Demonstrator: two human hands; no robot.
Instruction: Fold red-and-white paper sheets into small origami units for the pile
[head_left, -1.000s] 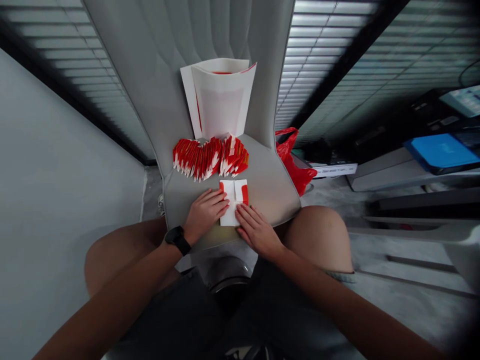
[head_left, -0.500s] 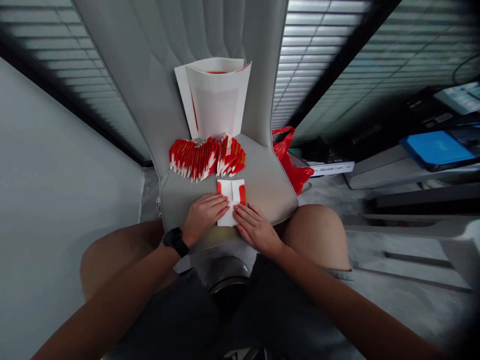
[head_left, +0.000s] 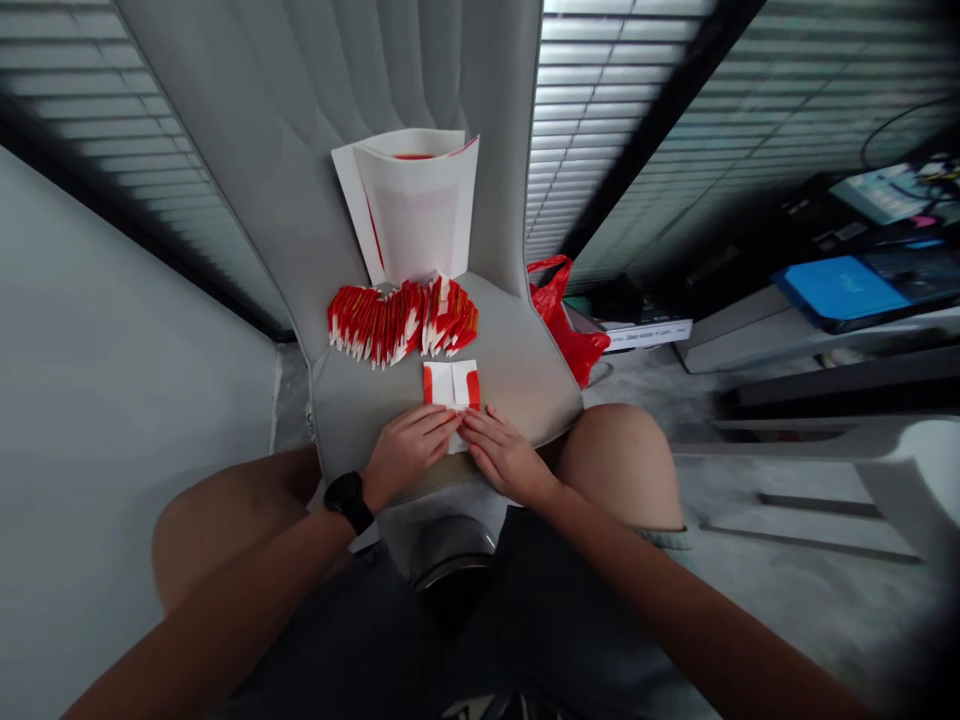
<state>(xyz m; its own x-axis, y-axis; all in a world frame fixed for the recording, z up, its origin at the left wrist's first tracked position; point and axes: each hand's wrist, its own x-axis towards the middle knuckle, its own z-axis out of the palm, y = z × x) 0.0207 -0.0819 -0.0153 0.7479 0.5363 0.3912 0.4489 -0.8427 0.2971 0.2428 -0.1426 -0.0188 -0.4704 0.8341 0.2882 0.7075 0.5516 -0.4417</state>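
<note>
A red-and-white paper piece (head_left: 452, 382), its white side up with folded flaps, lies flat on the grey chair seat (head_left: 517, 360). Across its lower half rests my left hand (head_left: 407, 450), fingers stretched out flat. My right hand (head_left: 510, 458) lies on it from the other side, also with straight fingers. The fingertips of both hands meet near the paper's middle and cover part of it. Just behind is a row of folded red-and-white paper pieces (head_left: 375, 325), packed on edge, with a second bunch (head_left: 448, 315) beside it.
Large curved white sheets (head_left: 416, 220) with red inner sides stand against the chair's backrest (head_left: 300, 110). A red plastic bag (head_left: 574, 340) hangs by the seat's right side. Further right are a blue flat object (head_left: 844, 290) and a white chair (head_left: 885, 440).
Both hands have slid inward over the paper, so their fingertips now meet and hide more of its middle. The camera view has shifted slightly.
</note>
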